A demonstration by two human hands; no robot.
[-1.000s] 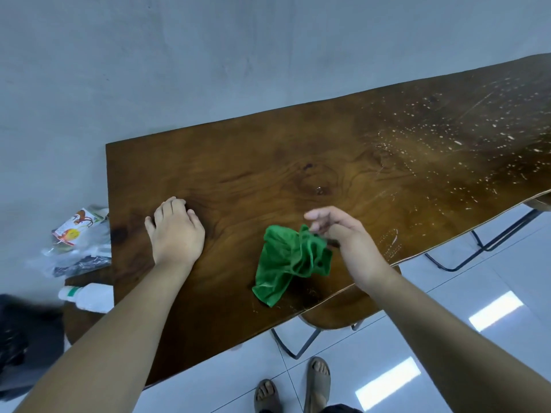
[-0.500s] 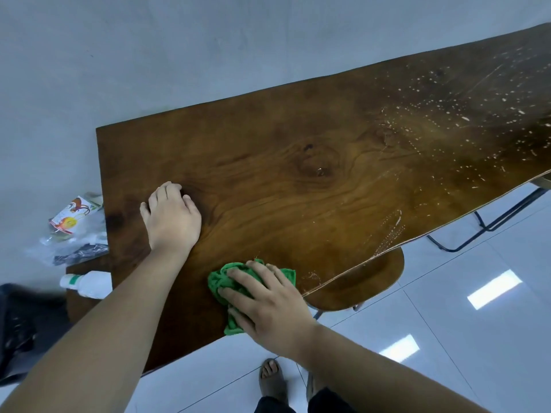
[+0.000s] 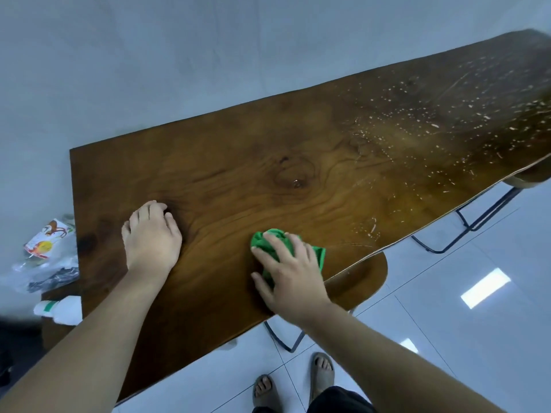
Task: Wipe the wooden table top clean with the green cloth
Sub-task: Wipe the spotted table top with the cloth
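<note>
The long dark wooden table top [image 3: 268, 162] runs from lower left to upper right. Its right half is dotted with pale crumbs [image 3: 465, 120]. The green cloth [image 3: 268, 241] lies bunched on the wood near the front edge. My right hand [image 3: 290, 272] presses flat on the cloth with fingers spread, covering most of it. My left hand [image 3: 152, 238] rests palm down on bare wood to the cloth's left, fingers slightly curled and holding nothing.
A wooden stool seat [image 3: 363, 275] on black wire legs pokes out under the front edge. Plastic bags and a printed packet [image 3: 44, 248] and a white bottle [image 3: 61, 308] lie left of the table. A grey wall stands behind; my sandalled feet [image 3: 293, 380] are on white tiles.
My right hand went from pinching the cloth in the air to pressing it on the table near the front edge, then slid it right and away from the edge. My left hand stayed put.
</note>
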